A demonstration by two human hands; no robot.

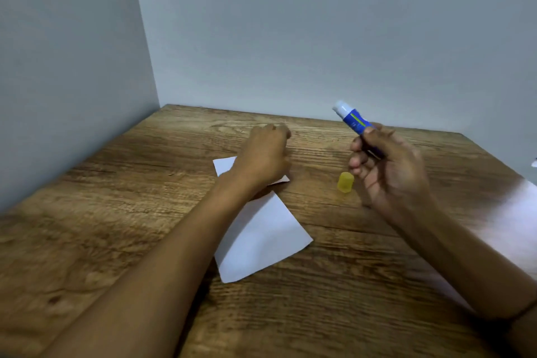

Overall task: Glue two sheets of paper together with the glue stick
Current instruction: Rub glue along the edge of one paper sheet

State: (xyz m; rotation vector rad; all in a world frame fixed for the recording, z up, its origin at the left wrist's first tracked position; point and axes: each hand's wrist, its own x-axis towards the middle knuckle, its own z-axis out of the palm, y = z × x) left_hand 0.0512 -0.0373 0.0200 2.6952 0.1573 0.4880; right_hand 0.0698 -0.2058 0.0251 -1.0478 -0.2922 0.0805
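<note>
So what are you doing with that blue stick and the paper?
A person is getting ready to glue paper. The right hand holds the open glue stick up in the air, white tip pointing away. Its yellow cap stands on the wooden table just beside that hand. The left hand reaches over two white sheets: the far sheet is mostly hidden beneath it, the near sheet lies flat. No glue is going on the paper yet.
</note>
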